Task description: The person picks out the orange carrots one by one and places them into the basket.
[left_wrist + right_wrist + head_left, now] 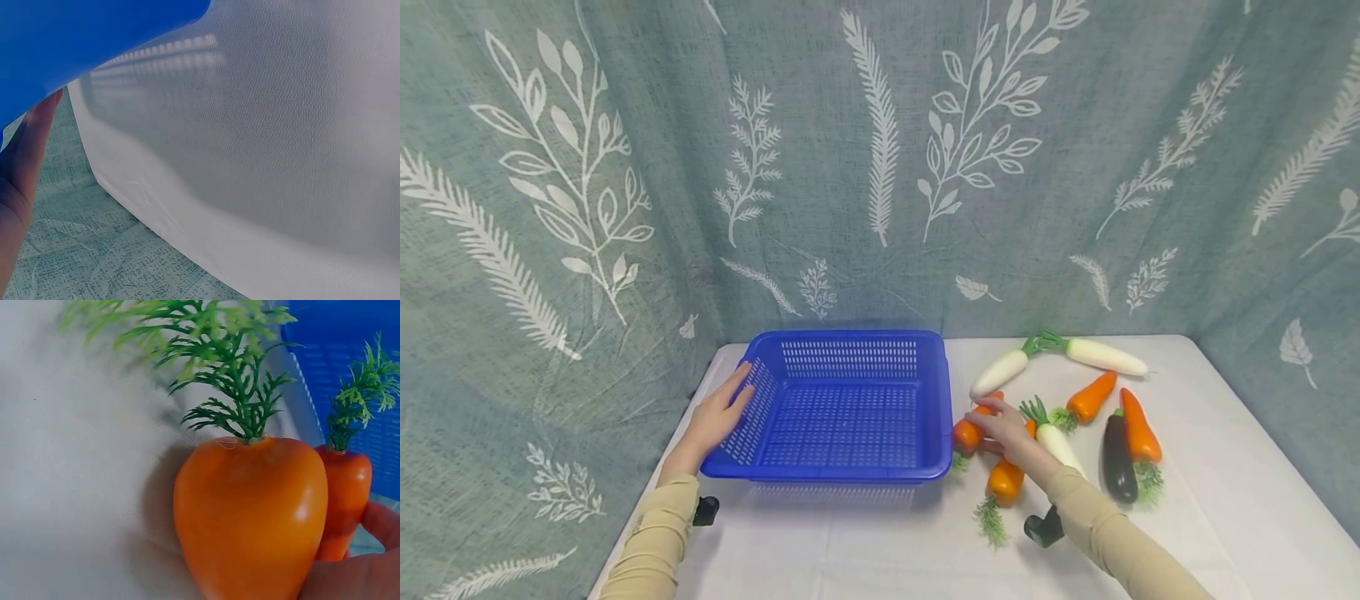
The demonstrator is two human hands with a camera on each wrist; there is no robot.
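My right hand grips an orange carrot just right of the blue basket. In the right wrist view, fingers and thumb close round that carrot, its leafy top pointing up. A second carrot lies under the right wrist and fills the front of the right wrist view. My left hand rests on the basket's left rim with its fingers extended. In the left wrist view, a straight finger touches the underside of the blue rim.
Two white radishes lie at the back right, and a third white radish lies by the right forearm. Farther right are two more carrots and a dark eggplant. A patterned curtain hangs behind the white table.
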